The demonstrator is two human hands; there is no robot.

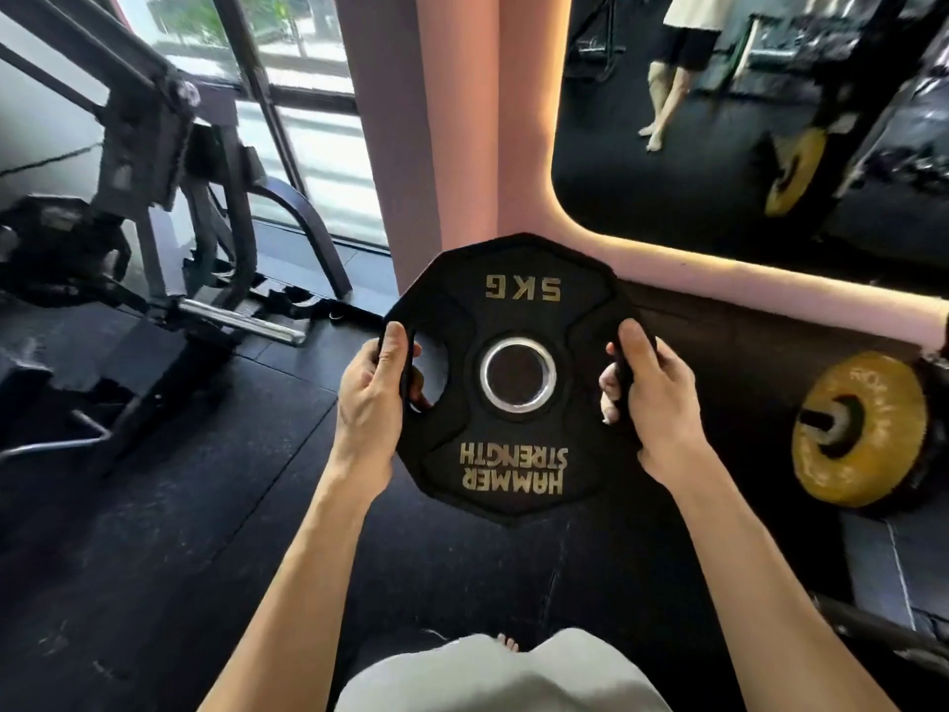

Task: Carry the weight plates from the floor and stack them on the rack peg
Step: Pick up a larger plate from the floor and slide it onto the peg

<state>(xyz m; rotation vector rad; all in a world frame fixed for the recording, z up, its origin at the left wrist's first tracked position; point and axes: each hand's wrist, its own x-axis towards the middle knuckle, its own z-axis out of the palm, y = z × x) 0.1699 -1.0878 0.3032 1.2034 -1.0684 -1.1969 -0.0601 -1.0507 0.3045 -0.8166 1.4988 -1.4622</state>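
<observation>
one black 5kg weight plate (518,300), marked hammer strength in gold, is held up off the black floor (154,557) in the middle of the view. left hand (372,398) grips its left handle slot, fingers curled through; right hand (655,398) grips the right edge the same way. near right, a yellow plate (868,454) sits on a bar. far left stands a black machine with a chrome peg (241,323); a mirror (719,172) lies far right.

Yellow plate (862,429) edge cropped right.

Black 5 KG weight plate (518,377), gold lettering upside down, steel-ringed centre hole, held above the floor.
</observation>
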